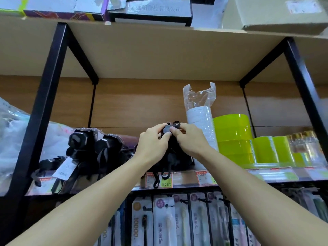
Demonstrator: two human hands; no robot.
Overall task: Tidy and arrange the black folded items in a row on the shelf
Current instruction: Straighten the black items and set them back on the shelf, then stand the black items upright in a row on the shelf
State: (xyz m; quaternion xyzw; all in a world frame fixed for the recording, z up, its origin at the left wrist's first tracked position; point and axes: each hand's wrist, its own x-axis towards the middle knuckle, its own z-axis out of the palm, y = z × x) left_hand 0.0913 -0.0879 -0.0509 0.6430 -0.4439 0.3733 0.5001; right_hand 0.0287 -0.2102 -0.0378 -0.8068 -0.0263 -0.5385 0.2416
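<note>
- Writing: a price tag point(166, 184) on the shelf edge point(184, 180) reads "25元"; a toothbrush pack point(140, 226) hung below reads "10000"; a neighbouring pack point(162, 222) carries Chinese characters; a box point(150, 9) on the top board shows printed Chinese text, partly legible; other tags too blurred to read.
- Count: two hands in view; black folded items point(95, 148) lie in a loose heap at the left of the shelf, exact number cannot be told; one more black item point(168, 129) is held up at the centre, above the shelf.
- Hands: left hand point(152, 144) and right hand point(188, 139) meet on the held item; fingertips of both pinched shut on its top, straps point(162, 174) dangling over the shelf edge.
- Surroundings: a sleeve of white cups point(200, 119) in clear wrap stands just right of the hands; green containers point(232, 137) stacked beside it; a black upright point(42, 107) partly screens the heap's left side.
</note>
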